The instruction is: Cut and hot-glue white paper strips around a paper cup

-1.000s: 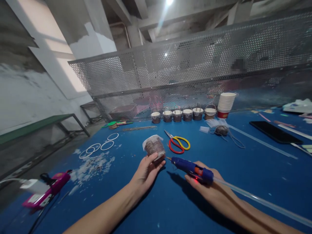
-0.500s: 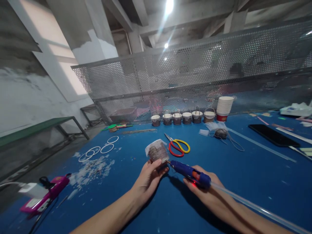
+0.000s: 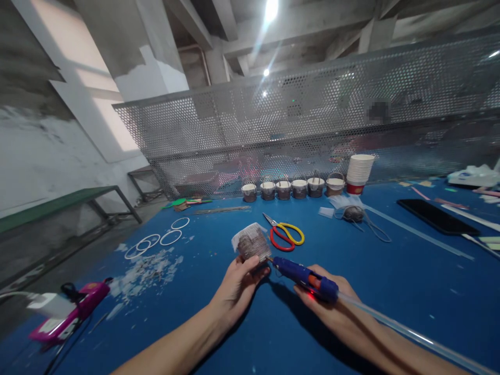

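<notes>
A small cup wrapped in grey-brown cord (image 3: 253, 245), tilted on its side with a white papery edge at its upper left, is held in my left hand (image 3: 238, 284). My right hand (image 3: 332, 297) is closed around a blue glue gun (image 3: 295, 272) with a red light on it and a long clear glue stick out of its back. The gun's nozzle meets the cup's lower right edge, beside my left fingertips. Scissors (image 3: 285, 235) with one red and one yellow handle lie just behind the cup.
Several wrapped cups (image 3: 299, 189) line the back beside a stack of paper cups (image 3: 359, 172). Right: a cord ball (image 3: 353, 213) and black phone (image 3: 435, 216). Left: white rings (image 3: 171, 237), scraps (image 3: 144, 273), a magenta power strip (image 3: 74, 317). A perforated metal screen (image 3: 234, 135) stands behind.
</notes>
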{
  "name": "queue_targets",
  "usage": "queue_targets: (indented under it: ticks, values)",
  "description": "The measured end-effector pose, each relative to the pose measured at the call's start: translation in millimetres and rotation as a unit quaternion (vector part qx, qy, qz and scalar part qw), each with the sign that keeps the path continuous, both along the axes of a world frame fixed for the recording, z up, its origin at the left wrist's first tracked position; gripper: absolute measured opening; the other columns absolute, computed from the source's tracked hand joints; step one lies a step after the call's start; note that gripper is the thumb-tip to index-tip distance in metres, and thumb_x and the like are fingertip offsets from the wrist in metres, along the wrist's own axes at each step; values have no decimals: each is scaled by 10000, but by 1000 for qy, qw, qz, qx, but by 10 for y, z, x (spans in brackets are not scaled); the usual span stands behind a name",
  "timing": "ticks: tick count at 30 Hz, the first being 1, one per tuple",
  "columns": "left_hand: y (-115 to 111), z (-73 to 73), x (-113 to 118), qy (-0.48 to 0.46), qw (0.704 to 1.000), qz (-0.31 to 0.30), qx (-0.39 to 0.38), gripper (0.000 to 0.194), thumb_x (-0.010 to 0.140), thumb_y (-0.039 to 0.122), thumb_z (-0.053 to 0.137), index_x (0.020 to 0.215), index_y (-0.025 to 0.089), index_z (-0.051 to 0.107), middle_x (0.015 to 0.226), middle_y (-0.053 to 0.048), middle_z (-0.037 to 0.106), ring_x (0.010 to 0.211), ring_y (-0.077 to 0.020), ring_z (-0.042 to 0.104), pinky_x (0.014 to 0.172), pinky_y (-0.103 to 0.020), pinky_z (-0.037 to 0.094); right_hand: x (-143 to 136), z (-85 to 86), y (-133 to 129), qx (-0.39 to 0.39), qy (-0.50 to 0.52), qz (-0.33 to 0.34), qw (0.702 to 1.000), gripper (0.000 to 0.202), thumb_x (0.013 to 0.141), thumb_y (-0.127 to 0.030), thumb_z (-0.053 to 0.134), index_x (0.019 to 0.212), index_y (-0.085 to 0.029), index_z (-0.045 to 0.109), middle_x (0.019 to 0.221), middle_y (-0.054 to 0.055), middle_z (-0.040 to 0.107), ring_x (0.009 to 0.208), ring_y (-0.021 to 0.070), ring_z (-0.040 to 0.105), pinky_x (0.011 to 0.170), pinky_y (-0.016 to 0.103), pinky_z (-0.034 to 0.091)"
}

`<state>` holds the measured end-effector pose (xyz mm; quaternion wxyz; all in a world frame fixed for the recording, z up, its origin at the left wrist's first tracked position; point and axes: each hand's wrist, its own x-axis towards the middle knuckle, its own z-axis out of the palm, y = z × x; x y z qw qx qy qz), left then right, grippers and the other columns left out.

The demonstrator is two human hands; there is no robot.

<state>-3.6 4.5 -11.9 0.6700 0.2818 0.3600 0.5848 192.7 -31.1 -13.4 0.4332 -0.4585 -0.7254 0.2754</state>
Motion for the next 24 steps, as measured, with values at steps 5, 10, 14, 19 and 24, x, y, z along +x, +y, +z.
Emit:
queue_targets:
  ticks: [5,10,14,19,24]
  values:
    - [-7,17,-3,9,1000,7,2,383,586,180,849,939,138,706,942,-73,728,843,-181,651,747,-307,543,13,-34,20,0,-4,-5,1000,231,860,-388,522,732,-200,560,561,-26,564,466,105,468,464,221,361]
    - [-7,27,-5,14,1000,16,11,388,599,171,839,961,162,700,1011,-65,715,885,-180,643,766,-305,545,21,2,5,11,-1,-16,1000,237,857,-391,521,733,-196,572,530,-27,546,440,108,440,447,229,361]
    - [-8,42,10,21,999,29,15,399,581,183,850,951,160,702,972,-59,716,850,-168,640,757,-285,539,18,50,-33,26,-6,2,1000,188,857,-351,514,775,-200,590,550,-17,585,449,119,488,438,228,367]
    - [-6,41,14,33,999,18,32,427,600,174,837,1004,169,697,1003,-60,721,876,-163,646,815,-282,521,9,21,-30,31,-8,19,999,168,854,-338,520,786,-198,585,572,-17,605,458,117,518,463,217,396]
    - [-31,61,7,47,998,13,36,426,600,189,835,1000,167,691,1004,-61,721,874,-176,645,791,-297,521,46,0,-1,15,-10,-2,1000,212,868,-378,518,789,-200,602,559,-28,583,457,111,488,462,214,392]
